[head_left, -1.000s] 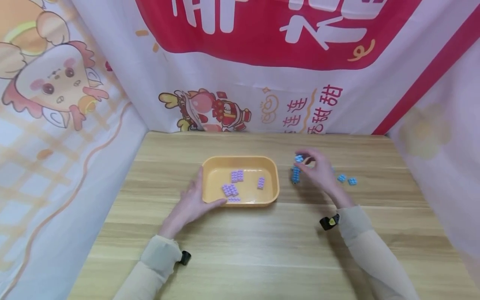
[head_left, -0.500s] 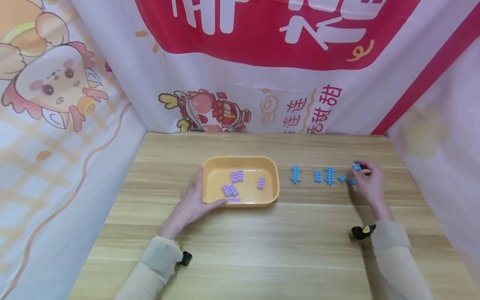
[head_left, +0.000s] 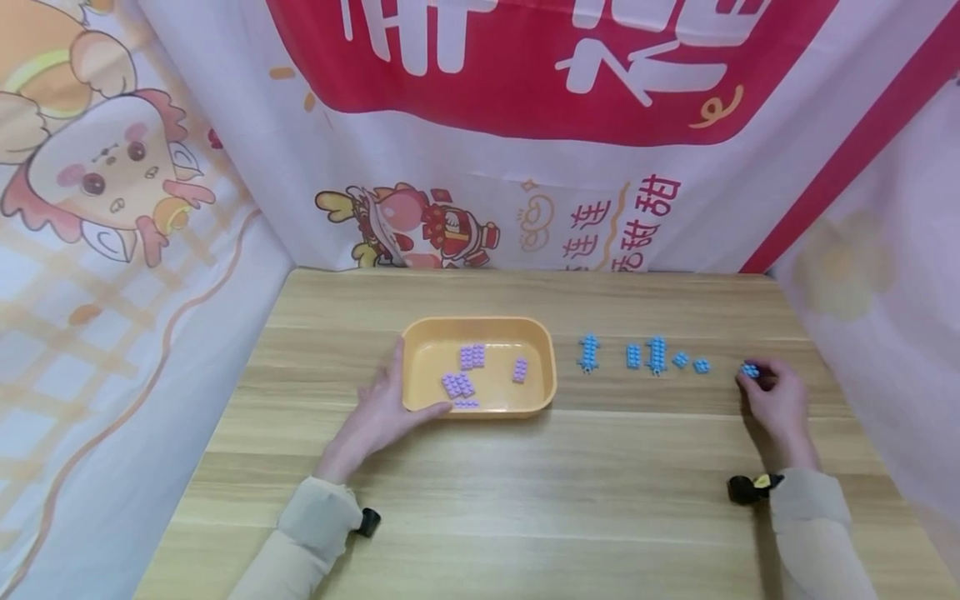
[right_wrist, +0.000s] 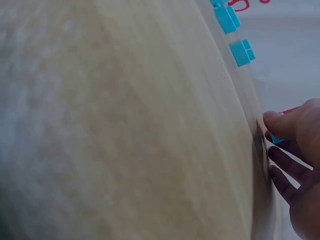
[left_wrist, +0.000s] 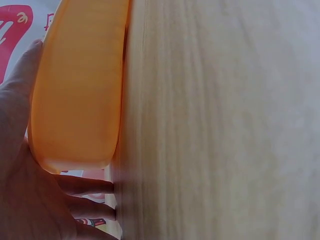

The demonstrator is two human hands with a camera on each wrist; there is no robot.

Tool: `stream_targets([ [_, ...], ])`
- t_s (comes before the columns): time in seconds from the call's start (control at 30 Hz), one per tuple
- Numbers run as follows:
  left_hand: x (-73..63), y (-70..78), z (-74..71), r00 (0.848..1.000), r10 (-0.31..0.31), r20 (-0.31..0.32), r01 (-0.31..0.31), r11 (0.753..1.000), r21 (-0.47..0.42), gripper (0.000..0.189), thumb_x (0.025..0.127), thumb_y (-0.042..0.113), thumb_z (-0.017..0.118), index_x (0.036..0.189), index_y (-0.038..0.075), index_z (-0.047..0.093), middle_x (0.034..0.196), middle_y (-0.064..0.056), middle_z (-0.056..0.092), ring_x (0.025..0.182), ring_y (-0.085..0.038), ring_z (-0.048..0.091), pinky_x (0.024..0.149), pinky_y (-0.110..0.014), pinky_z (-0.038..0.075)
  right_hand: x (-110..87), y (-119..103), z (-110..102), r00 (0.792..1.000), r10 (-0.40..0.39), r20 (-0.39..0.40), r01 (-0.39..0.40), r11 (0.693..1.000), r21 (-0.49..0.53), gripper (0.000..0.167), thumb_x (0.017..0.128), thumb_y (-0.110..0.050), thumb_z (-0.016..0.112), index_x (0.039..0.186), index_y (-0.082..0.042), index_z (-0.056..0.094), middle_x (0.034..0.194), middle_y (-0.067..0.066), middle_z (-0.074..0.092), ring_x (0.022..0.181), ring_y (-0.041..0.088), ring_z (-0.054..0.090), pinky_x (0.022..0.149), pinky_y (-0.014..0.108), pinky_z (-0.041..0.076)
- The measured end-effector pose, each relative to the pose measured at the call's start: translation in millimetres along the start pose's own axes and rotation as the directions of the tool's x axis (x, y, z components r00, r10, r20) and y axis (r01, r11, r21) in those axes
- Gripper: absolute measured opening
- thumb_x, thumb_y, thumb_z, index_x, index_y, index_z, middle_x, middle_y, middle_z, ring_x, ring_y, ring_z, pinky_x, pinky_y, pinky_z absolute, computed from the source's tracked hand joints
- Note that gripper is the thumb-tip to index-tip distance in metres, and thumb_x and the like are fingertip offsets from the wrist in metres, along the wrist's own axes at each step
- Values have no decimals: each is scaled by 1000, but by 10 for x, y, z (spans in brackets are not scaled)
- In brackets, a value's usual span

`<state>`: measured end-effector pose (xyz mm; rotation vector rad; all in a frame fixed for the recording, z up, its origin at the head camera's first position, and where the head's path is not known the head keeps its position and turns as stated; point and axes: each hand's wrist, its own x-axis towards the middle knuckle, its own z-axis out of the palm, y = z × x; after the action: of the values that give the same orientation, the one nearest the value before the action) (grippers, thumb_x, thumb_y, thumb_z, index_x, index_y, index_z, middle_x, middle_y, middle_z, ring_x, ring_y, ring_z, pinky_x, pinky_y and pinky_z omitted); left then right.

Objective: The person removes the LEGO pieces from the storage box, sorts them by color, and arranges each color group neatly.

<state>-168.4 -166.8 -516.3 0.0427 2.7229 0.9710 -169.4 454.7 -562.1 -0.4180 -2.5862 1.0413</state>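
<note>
At the right of the table my right hand (head_left: 780,407) pinches a small blue toy brick (head_left: 749,371) between thumb and fingers, low over the wood. In the right wrist view, only a sliver of that brick (right_wrist: 276,139) shows behind the thumb. My left hand (head_left: 381,408) rests against the left end of an orange tray (head_left: 553,367), its thumb along the front rim and its other fingers at the side. The left wrist view shows these fingers (left_wrist: 87,185) extended past the tray's end (left_wrist: 75,100). Several lilac bricks (head_left: 520,370) lie inside the tray.
Blue pieces stand in a row between tray and right hand: a long piece with side pegs (head_left: 589,353), a rectangular brick (head_left: 633,356), another pegged piece (head_left: 657,355) and two small bricks (head_left: 701,366). A printed cloth (head_left: 450,150) hangs behind the wooden table (head_left: 525,492).
My right hand has moved rightward from above the left pegged piece, past the row, carrying the small blue brick down to the table's right side. The left hand stays at the tray.
</note>
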Motion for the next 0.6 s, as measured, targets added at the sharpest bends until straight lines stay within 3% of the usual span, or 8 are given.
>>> stream_targets([
  [0.07,-5,-8,4,1000,-4,0,4,1000,1,150,77,88,79,175,33,-22,185,-22,13,170,-53,9,134,-78,-3,-11,18,0,1000,-13,-4,12,1000,-19,29,102,-5,74,127,8,73,109,28,74,75,-24,45,70,0,39],
  [0.13,-8,-14,9,1000,-8,3,8,1000,0,150,76,90,77,175,33,-22,185,-21,12,170,-53,7,134,-79,-4,-19,25,-1,1000,-28,-6,27,999,-30,28,101,-5,74,127,8,73,112,30,73,76,-23,43,71,2,38],
  [0.37,-15,-36,24,1000,-17,10,17,1000,-5,147,78,87,78,175,35,-21,185,-23,13,171,-53,6,134,-79,-4,-44,40,24,998,-65,-2,65,997,-41,28,101,-5,76,124,9,75,115,26,66,85,-16,41,77,13,39],
  [0.6,-18,-21,5,1000,-7,0,7,1000,-7,149,77,89,78,175,35,-21,184,-25,16,170,-54,7,133,-79,-4,-49,34,69,998,-57,8,57,998,11,30,100,-5,76,128,8,75,116,18,66,85,-18,44,76,2,38],
])
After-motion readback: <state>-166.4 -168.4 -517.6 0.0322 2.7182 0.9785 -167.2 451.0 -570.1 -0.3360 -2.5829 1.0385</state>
